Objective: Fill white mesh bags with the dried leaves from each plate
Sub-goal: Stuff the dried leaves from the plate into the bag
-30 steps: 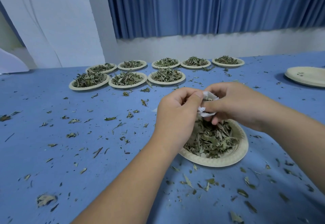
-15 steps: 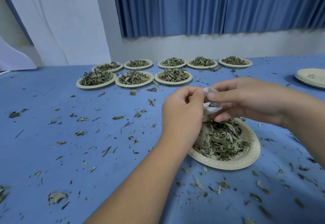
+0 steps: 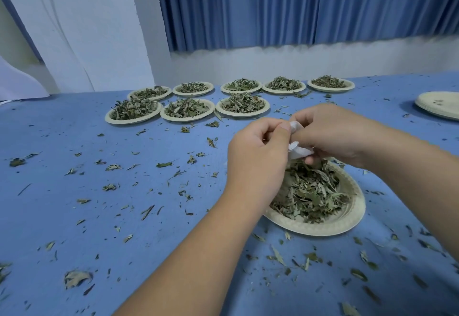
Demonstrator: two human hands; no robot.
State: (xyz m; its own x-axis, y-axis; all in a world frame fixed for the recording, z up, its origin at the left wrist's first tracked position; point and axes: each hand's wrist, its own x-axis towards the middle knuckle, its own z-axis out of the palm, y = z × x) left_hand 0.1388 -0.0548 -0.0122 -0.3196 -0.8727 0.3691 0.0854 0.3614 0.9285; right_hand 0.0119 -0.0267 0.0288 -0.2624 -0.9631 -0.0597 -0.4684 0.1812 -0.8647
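Observation:
A small white mesh bag [image 3: 298, 150] is held between both hands just above a paper plate [image 3: 347, 223] heaped with dried leaves [image 3: 310, 191]. My left hand [image 3: 258, 159] pinches the bag's left side with thumb and curled fingers. My right hand [image 3: 332, 134] grips the bag from the right, its fingers curled round the cloth. Most of the bag is hidden by the fingers; only crumpled white folds show between the thumbs.
Several more paper plates of dried leaves [image 3: 187, 110] stand in two rows at the back of the blue table [image 3: 74, 204]. A stack of bare plates [image 3: 439, 104] sits at the far right. Loose leaf scraps [image 3: 77, 277] litter the tabletop. Blue curtain behind.
Both hands stay on the bag above the plate, the fingers working the cloth a little. The head view has shifted slightly, so the plate sits further right in frame.

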